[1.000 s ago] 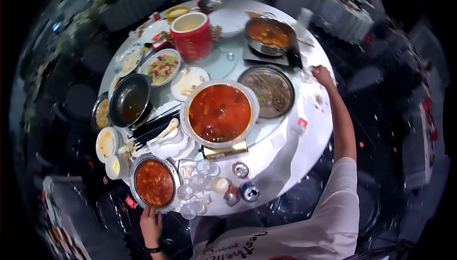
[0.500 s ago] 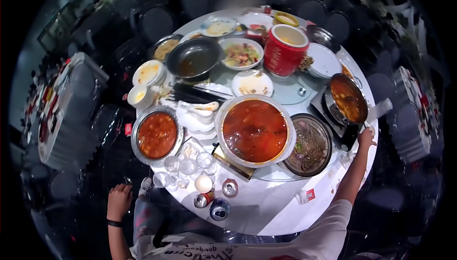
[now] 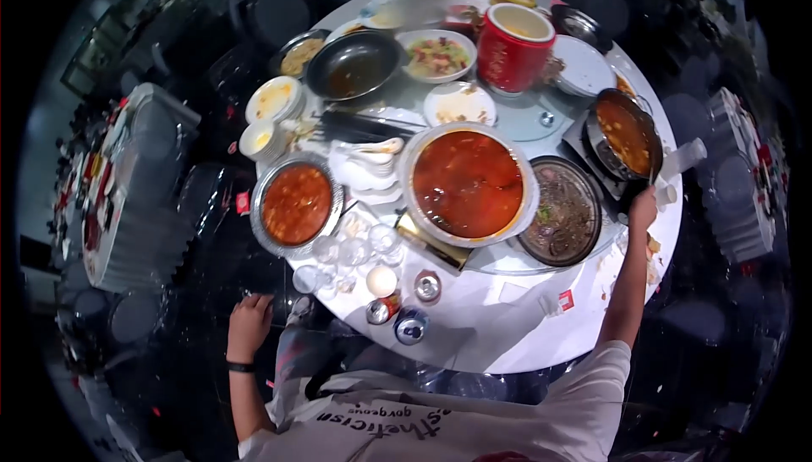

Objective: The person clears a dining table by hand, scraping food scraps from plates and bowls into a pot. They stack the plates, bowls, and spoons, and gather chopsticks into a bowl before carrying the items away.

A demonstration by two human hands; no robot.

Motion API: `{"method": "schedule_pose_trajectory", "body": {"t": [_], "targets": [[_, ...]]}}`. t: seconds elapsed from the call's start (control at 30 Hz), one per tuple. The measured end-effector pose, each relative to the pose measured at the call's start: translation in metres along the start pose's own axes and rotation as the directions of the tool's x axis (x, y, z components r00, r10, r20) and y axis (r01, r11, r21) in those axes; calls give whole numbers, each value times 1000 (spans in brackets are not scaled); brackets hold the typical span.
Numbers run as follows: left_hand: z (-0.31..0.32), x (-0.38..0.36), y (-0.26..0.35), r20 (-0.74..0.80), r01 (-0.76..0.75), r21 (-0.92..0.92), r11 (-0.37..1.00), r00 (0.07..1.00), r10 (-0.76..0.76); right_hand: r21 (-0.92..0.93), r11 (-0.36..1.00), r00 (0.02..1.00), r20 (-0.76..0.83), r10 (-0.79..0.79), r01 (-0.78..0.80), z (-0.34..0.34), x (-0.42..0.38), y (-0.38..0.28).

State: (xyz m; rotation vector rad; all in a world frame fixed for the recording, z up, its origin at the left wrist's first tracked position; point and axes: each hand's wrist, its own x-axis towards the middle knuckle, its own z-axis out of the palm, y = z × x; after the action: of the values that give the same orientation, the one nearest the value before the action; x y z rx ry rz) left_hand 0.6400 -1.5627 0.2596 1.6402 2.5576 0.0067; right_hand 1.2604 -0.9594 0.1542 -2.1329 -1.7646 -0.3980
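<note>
My right hand (image 3: 643, 208) is closed around the short handle of a dark pan (image 3: 658, 136) at the right side of the round table. Orange-brown soup with pale pieces (image 3: 624, 134) fills the pan, which sits over a portable stove (image 3: 579, 142). A clear plastic cup (image 3: 685, 156) lies just right of the pan. My left hand (image 3: 251, 324), with a black wristband (image 3: 241, 367), is beside the table's front left edge. Its fingers are loosely bent and I see nothing in them.
A large basin of red soup (image 3: 531, 195) stands at the centre, with a round dish of noodles (image 3: 562, 212) beside it. A foil bowl of red stew (image 3: 296, 206), cups (image 3: 355, 250) and drink cans (image 3: 412, 325) are nearer me. A red pot (image 3: 514, 56) stands farther back.
My right hand, previously at the handle with fingers partly spread, has closed around it. My left hand has shifted right and slightly up in view. The whole view has tilted, moving the table upward.
</note>
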Motion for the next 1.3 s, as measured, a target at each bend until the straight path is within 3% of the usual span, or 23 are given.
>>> {"method": "schedule_pose_trajectory", "body": {"t": [0.1, 0.17, 0.2, 0.3, 0.37, 0.43, 0.5, 0.6, 0.63, 0.67, 0.73, 0.83, 0.9, 0.97, 1.03, 1.17, 1.3], "targets": [[-5, 7, -1, 2, -35, -29, 999, 999, 35, 350, 907, 972, 108, 211, -236, 4, 6, 1], [-7, 9, -9, 0, -55, -37, 998, 998, 55, 663, 637, 919, 258, 297, -392, 3, 8, 6], [-5, 9, -16, -2, -66, -38, 997, 998, 66, 735, 520, 897, 301, 325, -435, -11, -1, 3], [-5, 12, -34, -10, -87, -48, 995, 996, 86, 886, 203, 905, 383, 187, -417, -75, -42, -21], [-4, 17, -47, -18, -99, -76, 992, 995, 97, 888, -134, 897, 443, -8, -440, -115, -69, -42], [-1, 22, -64, -18, -107, -100, 989, 994, 106, 828, -313, 884, 452, -115, -464, -148, -102, -69], [4, 29, -86, -5, -115, -114, 987, 993, 115, 779, -404, 877, 442, -189, -480, -176, -138, -106], [10, 45, -132, -23, -185, -155, 970, 983, 184, 648, -372, 742, 520, -423, -665, -256, -212, -208], [8, 51, -148, -43, -187, -198, 962, 982, 182, 681, -344, 753, 495, -433, -646, -260, -232, -235], [5, 58, -166, -47, -187, -200, 962, 982, 181, 713, -317, 763, 472, -442, -625, -262, -251, -263], [3, 74, -207, -58, -192, -201, 961, 981, 184, 660, -414, 775, 473, -420, -627, -284, -292, -335], [5, 100, -284, -62, -197, -271, 942, 980, 187, 689, -459, 827, 486, -281, -561, -271, -352, -431], [10, 117, -344, -80, -197, -283, 939, 980, 181, 763, -319, 827, 521, -212, -563, -260, -388, -507], [8, 127, -406, -34, -170, -224, 960, 986, 166, 754, -130, 750, 588, -303, -644, -238, -413, -564], [-4, 126, -451, -13, -120, -219, 968, 993, 120, 687, -123, 669, 625, -402, -716, -221, -425, -616], [-14, 119, -525, 2, -36, -250, 968, 999, 37, 575, -390, 690, 656, -306, -719, -146, -426, -698], [0, 113, -570, 54, 22, -255, 967, 998, -9, 531, -401, 658, 681, -323, -746, -116, -395, -727]]}}
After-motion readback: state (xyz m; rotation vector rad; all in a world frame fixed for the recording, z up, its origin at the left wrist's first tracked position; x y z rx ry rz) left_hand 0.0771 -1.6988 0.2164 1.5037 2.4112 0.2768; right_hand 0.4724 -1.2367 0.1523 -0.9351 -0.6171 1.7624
